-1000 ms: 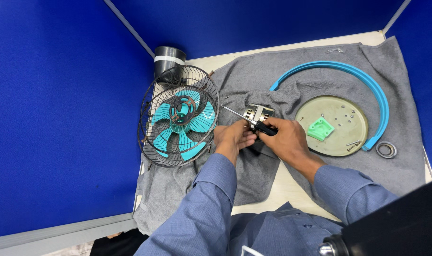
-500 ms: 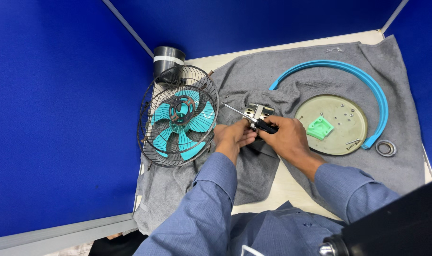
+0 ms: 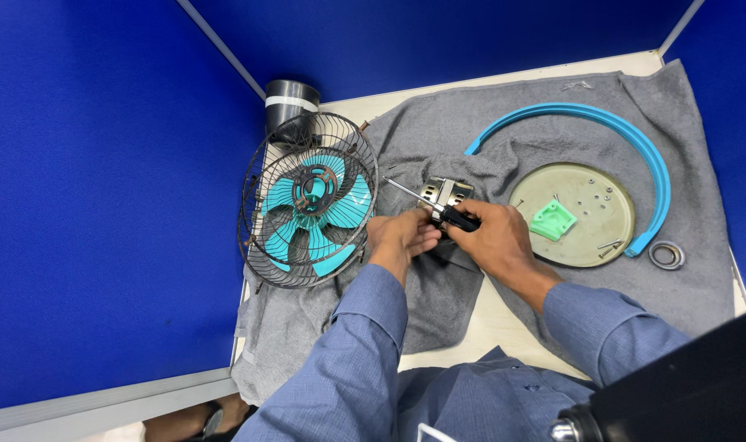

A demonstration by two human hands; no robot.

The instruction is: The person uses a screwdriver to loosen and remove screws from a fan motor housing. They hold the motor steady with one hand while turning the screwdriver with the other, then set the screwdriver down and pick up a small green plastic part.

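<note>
While the right hand [image 3: 496, 237] has its fingers wrapped tight round a black-handled screwdriver [image 3: 438, 209], the left hand [image 3: 399, 235] pinches the small metal fan motor [image 3: 445, 193] sitting on the grey towel [image 3: 438, 139], just right of the caged teal fan [image 3: 307, 211], left of the round base plate [image 3: 582, 225].

bright, even light falls from overhead, with no hard glare. shadows are soft and short: a faint one under the wire fan guard [image 3: 307, 200] on the grey cloth [image 3: 438, 131], another beneath the hands. colours are saturated, the blue partition walls [image 3: 103, 188] strongly so. focus is sharp across the middle; the dark object [image 3: 676, 385] at the lower right corner is close and blurred. straight edges bow slightly toward the corners.
</note>
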